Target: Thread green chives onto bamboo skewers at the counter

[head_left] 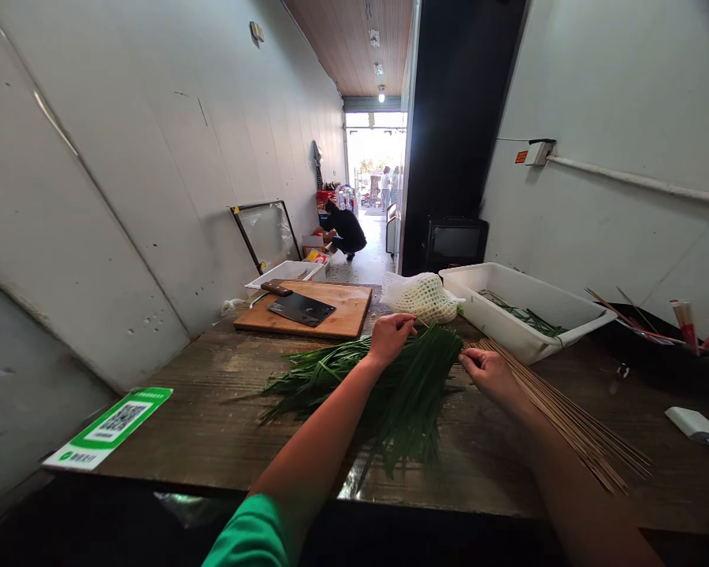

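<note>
My left hand point(391, 339) is closed in a pinch, with a thin light stick, apparently a bamboo skewer point(421, 320), sticking out from its fingertips toward the greens. Long green chives point(425, 378) hang in a dense sheet between my two hands, their lower ends spread on the table. More loose chives point(316, 370) lie to the left, partly behind my left forearm. At the right edge of the hanging sheet, my right hand point(489, 374) pinches with thumb and finger; what sits between them is hidden. Several bamboo skewers point(567, 417) lie fanned out under and beyond my right wrist.
A cleaver point(304, 309) rests on a wooden cutting board point(354, 303). Behind the chives lies a foam-netted bundle point(419, 295), beside a white bin point(537, 287) holding some greens. A QR-code card point(115, 425) lies front left, a white adapter point(694, 425) right. A person point(347, 228) crouches farther back.
</note>
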`<action>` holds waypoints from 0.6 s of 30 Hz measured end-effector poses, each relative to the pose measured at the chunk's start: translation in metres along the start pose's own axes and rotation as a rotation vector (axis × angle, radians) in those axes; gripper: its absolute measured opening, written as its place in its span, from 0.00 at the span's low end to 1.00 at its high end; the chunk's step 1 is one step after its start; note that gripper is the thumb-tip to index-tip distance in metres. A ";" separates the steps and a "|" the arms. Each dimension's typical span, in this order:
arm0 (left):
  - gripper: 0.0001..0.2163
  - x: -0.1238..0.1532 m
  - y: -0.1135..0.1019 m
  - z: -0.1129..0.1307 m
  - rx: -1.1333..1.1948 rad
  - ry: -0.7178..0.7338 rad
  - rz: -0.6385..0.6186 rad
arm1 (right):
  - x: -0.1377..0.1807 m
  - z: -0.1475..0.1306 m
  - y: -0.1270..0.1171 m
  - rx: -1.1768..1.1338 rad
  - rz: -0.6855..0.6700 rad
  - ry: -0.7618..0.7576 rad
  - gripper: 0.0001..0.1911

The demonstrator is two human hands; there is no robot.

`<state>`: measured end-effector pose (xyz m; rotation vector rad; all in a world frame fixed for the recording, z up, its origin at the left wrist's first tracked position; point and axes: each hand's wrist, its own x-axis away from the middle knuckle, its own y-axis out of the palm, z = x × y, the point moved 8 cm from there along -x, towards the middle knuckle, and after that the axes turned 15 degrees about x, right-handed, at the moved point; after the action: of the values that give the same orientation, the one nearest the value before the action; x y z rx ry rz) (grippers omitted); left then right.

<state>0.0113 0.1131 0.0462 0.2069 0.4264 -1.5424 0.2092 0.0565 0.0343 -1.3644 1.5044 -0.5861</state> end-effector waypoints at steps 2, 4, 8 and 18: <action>0.09 0.000 -0.001 0.002 -0.045 0.042 0.011 | 0.000 0.000 0.000 0.001 -0.001 0.001 0.17; 0.09 0.001 -0.001 0.004 -0.081 0.080 0.019 | 0.000 0.001 0.001 -0.002 -0.008 0.005 0.17; 0.09 0.001 -0.001 0.005 -0.093 0.123 0.023 | 0.000 0.003 0.003 -0.002 -0.020 0.010 0.17; 0.09 0.011 0.020 0.012 -0.141 0.184 -0.157 | -0.001 0.001 0.000 -0.016 -0.009 0.010 0.18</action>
<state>0.0324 0.0990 0.0500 0.2103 0.7084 -1.6452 0.2096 0.0572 0.0341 -1.3834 1.5144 -0.5879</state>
